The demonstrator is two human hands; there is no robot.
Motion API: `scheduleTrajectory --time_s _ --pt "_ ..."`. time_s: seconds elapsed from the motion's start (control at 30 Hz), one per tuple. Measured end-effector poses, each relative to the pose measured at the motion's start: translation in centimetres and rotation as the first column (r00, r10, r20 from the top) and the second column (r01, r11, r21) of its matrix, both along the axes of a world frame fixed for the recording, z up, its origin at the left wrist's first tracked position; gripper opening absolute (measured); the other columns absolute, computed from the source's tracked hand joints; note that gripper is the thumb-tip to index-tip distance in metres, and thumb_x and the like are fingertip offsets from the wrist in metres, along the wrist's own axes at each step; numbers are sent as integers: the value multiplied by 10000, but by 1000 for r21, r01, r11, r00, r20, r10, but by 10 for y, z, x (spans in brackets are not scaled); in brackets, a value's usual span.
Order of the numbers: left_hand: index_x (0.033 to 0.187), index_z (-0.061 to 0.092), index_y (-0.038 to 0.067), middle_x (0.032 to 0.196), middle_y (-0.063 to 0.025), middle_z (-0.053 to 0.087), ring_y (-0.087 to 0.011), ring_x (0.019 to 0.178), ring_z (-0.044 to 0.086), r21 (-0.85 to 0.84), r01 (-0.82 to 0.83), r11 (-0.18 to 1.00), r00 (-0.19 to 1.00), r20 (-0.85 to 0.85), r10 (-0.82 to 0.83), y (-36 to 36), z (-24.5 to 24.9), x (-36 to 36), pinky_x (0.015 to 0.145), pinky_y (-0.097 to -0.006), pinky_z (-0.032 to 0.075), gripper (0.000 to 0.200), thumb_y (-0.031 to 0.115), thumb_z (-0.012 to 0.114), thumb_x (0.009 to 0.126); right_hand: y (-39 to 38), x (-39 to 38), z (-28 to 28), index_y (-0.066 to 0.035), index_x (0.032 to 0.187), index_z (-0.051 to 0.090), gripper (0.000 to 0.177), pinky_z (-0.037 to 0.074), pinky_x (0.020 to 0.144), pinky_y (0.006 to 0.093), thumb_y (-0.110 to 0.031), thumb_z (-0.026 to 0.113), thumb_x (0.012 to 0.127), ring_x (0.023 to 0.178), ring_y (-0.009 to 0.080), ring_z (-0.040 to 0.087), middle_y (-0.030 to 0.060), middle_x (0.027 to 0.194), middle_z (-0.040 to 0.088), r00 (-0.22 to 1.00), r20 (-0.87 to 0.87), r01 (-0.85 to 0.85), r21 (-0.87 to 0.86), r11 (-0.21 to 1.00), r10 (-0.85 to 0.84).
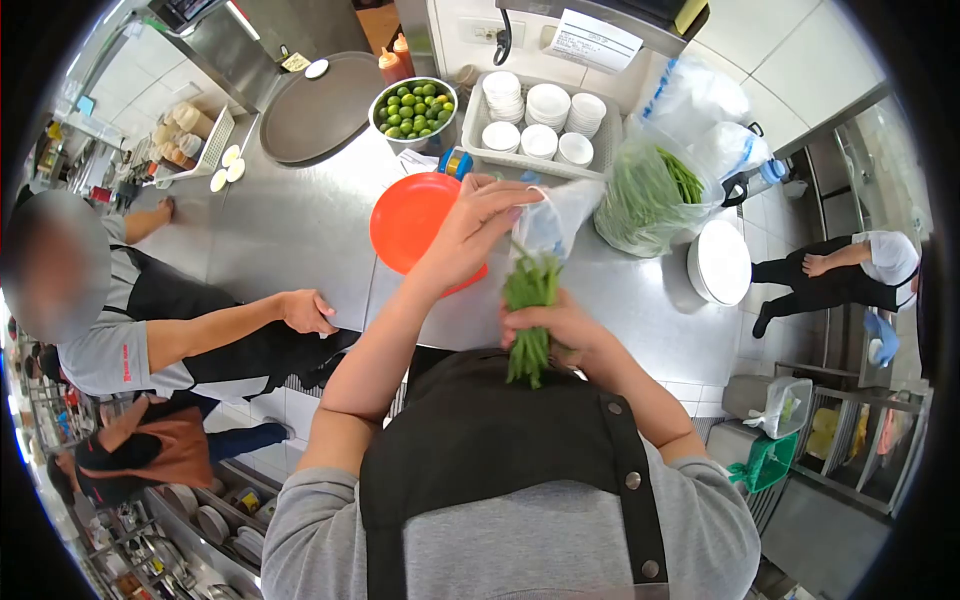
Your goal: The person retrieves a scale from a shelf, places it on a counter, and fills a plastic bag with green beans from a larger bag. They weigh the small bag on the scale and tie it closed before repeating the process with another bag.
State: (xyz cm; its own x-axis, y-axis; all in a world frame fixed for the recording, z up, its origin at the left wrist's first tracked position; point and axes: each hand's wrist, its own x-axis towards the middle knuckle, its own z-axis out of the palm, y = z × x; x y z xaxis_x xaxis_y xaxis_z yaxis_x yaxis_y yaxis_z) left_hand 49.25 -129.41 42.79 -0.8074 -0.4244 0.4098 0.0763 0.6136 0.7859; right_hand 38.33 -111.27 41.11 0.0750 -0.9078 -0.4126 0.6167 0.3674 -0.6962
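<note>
At the left edge of the frame a co-worker in a grey shirt and dark apron leans in, one hand (305,310) resting flat on the steel counter (290,220). Above that, in the upper left, lies a round dark tray (315,110). Toward the middle an orange plate (410,220) sits on the counter, with a bowl of limes (413,108) behind it at the top. Over the plate's right edge the person's left hand (470,235) pinches the mouth of a small clear bag (560,215). Just below it, in the centre of the frame, the right hand (560,325) is clenched around a bunch of green beans (530,290), the tips pointing up into the bag. At the upper right a rack of white dishes (540,125) stands beside a big bag of beans (645,200), with a stack of white plates (718,262) further right.
</note>
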Motion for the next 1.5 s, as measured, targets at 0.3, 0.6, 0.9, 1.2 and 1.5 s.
scheduleTrajectory --time_s 0.3,0.6,0.9,1.2,1.5 --pt "1071 727 37 1036 -93 703 -159 724 655 62 -235 970 959 -146 242 39 0 -47 592 -285 533 301 17 804 781 17 -88 65 -81 1085 529 259 518 733 359 -29 657 866 767 164 547 42 837 512 870 311 474 -313 823 -383" --pt "1202 652 -17 1202 -106 618 -151 647 605 85 -114 990 993 -33 117 67 -19 -65 585 -280 503 492 -125 625 722 -8 -90 59 -102 1077 560 232 525 847 394 -14 664 890 798 156 605 39 849 584 739 340 630 -44 775 -582" --pt "1372 526 -42 1396 -138 516 -174 720 581 290 -136 947 990 69 121 81 -17 -51 621 -287 517 712 -81 642 671 -29 -88 18 -47 1050 590 250 584 735 352 13 725 848 775 180 647 60 915 629 556 -13 827 -88 555 -831" --pt "1367 528 -19 1428 -144 499 -242 767 595 55 -239 970 971 32 237 70 -46 -59 672 -343 511 670 -87 598 705 -43 -70 -42 -1 1114 591 290 508 754 277 10 748 871 885 133 629 66 1029 660 343 -380 794 -372 481 -859" --pt "1381 509 3 1424 -141 507 -244 729 594 184 -183 966 980 -41 193 94 -45 -72 663 -333 513 692 -106 580 702 -59 -69 -47 -22 1039 582 202 482 727 256 -28 736 909 841 104 585 26 953 622 199 -393 762 -515 394 -898"
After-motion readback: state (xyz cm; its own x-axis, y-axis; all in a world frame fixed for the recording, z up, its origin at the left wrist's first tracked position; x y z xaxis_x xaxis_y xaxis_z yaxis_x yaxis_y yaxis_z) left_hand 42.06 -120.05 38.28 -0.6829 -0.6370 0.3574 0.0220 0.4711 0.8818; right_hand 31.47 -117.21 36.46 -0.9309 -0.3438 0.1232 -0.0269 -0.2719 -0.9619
